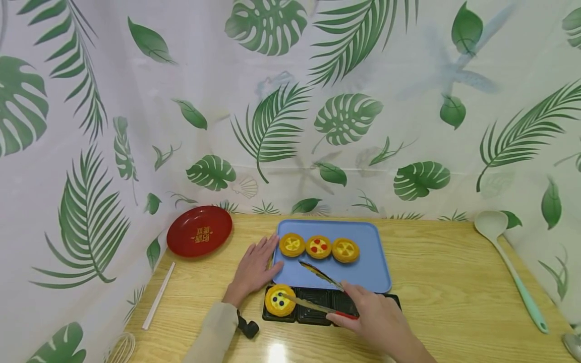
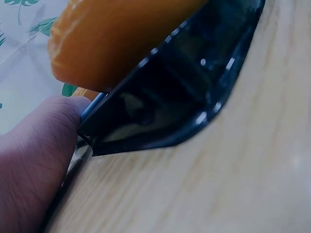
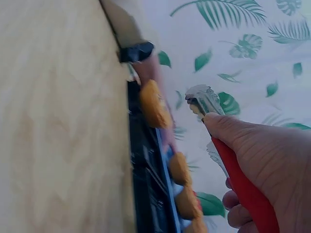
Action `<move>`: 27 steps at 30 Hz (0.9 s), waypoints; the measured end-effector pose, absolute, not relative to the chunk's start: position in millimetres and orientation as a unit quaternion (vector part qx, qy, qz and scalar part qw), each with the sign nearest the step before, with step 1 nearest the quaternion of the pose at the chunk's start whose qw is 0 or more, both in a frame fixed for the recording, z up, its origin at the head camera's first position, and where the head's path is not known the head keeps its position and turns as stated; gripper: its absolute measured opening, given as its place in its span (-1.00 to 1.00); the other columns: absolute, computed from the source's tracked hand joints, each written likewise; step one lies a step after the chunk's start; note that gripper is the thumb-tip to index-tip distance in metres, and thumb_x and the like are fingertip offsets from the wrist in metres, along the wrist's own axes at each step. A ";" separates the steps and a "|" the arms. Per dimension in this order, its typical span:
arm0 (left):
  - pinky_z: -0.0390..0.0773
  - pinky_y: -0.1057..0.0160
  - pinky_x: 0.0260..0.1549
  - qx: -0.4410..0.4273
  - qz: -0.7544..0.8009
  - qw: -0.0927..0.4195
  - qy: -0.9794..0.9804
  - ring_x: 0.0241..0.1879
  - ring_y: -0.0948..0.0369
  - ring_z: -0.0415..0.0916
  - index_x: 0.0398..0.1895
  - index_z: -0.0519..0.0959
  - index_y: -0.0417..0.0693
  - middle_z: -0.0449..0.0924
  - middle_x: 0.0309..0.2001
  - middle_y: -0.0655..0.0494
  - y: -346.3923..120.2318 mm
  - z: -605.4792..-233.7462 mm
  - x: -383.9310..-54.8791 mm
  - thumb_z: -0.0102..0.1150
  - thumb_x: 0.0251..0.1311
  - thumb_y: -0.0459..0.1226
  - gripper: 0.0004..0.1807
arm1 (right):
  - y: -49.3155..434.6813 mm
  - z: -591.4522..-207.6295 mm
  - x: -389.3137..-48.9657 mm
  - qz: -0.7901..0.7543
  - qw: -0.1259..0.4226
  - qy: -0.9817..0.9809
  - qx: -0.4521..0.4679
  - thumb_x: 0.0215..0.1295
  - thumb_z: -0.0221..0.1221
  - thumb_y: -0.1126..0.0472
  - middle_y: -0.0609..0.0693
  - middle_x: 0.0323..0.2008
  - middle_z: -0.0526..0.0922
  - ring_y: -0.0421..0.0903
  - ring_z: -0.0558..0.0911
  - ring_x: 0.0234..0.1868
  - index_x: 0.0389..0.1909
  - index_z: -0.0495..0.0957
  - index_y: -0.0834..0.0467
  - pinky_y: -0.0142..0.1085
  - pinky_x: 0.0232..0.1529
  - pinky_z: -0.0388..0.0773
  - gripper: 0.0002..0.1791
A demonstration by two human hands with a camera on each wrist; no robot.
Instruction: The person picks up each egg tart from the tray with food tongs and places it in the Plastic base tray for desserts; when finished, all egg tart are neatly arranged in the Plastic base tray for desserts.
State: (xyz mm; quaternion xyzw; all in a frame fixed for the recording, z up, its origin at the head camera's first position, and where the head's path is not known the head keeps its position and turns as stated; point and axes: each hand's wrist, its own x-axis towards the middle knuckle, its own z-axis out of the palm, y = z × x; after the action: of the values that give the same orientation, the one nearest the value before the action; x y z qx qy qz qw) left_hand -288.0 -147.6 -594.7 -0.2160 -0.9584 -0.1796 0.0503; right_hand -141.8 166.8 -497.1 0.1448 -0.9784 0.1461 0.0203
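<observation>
My right hand (image 1: 379, 315) grips metal tongs (image 1: 313, 305) by their red handles (image 3: 245, 191). The tongs' arms are spread apart; in the head view one tip overlaps an egg tart with dark berries (image 1: 280, 301) and the other overlaps the blue tray. That tart sits in the left compartment of a black plastic tray (image 1: 314, 316). My left hand (image 1: 255, 267) lies with extended fingers at the left edge of the blue tray (image 1: 369, 272); its thumb (image 2: 43, 126) is beside the black tray's corner. Three tarts, including a red-topped one (image 1: 318, 247), stand in a row on the blue tray.
A red plate (image 1: 192, 242) stands at the back left, with a white stick (image 1: 159, 295) in front of it. A whisk (image 1: 121, 348) shows at the lower left edge. On the right lies a ladle with a green handle (image 1: 522, 287). A leaf-patterned curtain (image 1: 290, 126) closes off the back.
</observation>
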 end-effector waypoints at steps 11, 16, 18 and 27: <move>-0.04 -0.13 0.59 -0.213 -0.186 0.048 -0.958 0.66 0.00 -0.06 0.72 -0.01 0.05 -0.03 0.69 0.18 -148.0 -595.8 -288.0 -0.14 0.51 0.22 -0.14 | 208.5 -492.3 -166.6 0.148 0.084 -0.979 0.112 0.19 0.26 -0.51 -0.12 -0.69 0.38 -0.22 0.19 -0.76 0.26 0.56 0.09 -0.33 -0.75 0.10 -0.12; -0.06 -0.12 0.59 -0.211 -0.178 0.045 -0.960 0.66 0.02 -0.08 0.72 -0.04 0.09 -0.07 0.69 0.22 -147.5 -596.8 -288.6 -0.18 0.52 0.24 -0.14 | 226.3 -495.4 -178.0 0.138 0.090 -0.981 0.102 0.20 0.27 -0.50 0.15 -0.16 0.75 -0.16 0.43 -0.63 0.27 0.55 0.21 -0.28 -0.74 0.27 -0.06; -0.07 -0.11 0.60 -0.209 -0.175 0.042 -0.961 0.67 0.04 -0.09 0.73 -0.05 0.11 -0.09 0.69 0.23 -147.4 -596.8 -288.8 -0.19 0.52 0.25 -0.14 | 232.1 -497.3 -181.9 0.132 0.086 -0.983 0.096 0.20 0.26 -0.51 0.22 -0.08 0.74 -0.12 0.49 -0.59 0.28 0.55 0.25 -0.26 -0.73 0.32 -0.02; -0.05 -0.13 0.59 -0.211 -0.180 0.047 -0.960 0.66 0.02 -0.07 0.72 -0.01 0.07 -0.05 0.69 0.20 -147.3 -596.6 -288.3 -0.17 0.51 0.24 -0.14 | 248.9 -513.2 -194.4 0.112 0.057 -0.989 0.076 0.21 0.22 -0.54 0.19 -0.19 0.71 -0.08 0.48 -0.54 0.31 0.50 0.30 -0.23 -0.71 0.31 0.03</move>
State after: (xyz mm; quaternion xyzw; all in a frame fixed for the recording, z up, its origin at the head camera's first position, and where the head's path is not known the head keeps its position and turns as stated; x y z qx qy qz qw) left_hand -288.3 -147.3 -596.6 -0.2111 -0.9596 -0.1803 0.0465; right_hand -194.4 248.9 -513.2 0.0759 -0.9891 0.1124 0.0574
